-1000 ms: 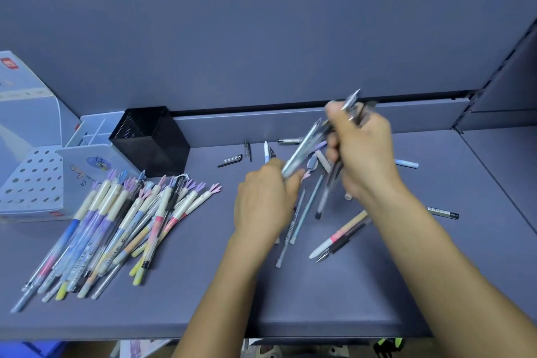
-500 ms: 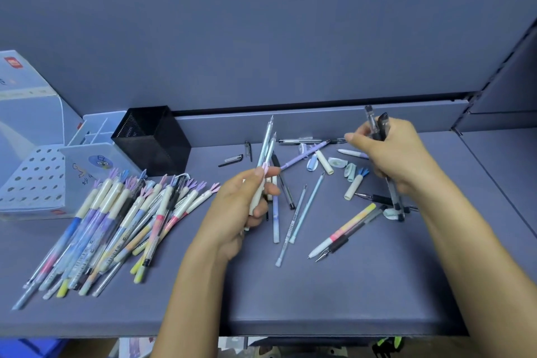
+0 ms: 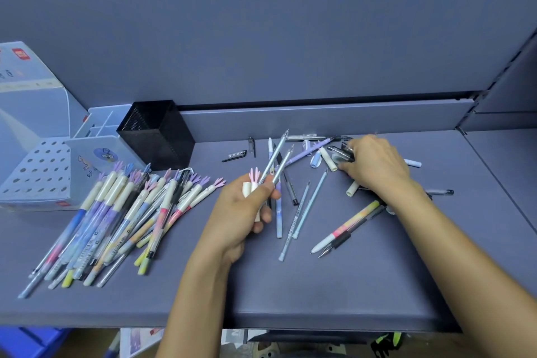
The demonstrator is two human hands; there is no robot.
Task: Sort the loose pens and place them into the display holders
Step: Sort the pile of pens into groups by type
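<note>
- Left hand (image 3: 247,206) still grips a small bunch of pens (image 3: 276,160), tips up, clear of the shelf (image 3: 319,285).
- Right hand (image 3: 374,166) has dropped onto the scattered pens (image 3: 305,209), fingers curled round two dark pens (image 3: 340,152).
- Sorted pile (image 3: 116,212) lies left, beside the black mesh cup (image 3: 158,136); gathering likely continues, no pens in holders yet.

left hand (image 3: 247,206): fingers (image 3: 266,216) gripping pens (image 3: 276,160) | right hand (image 3: 374,164): palm down, fingers pinching dark pens (image 3: 340,152)
</note>
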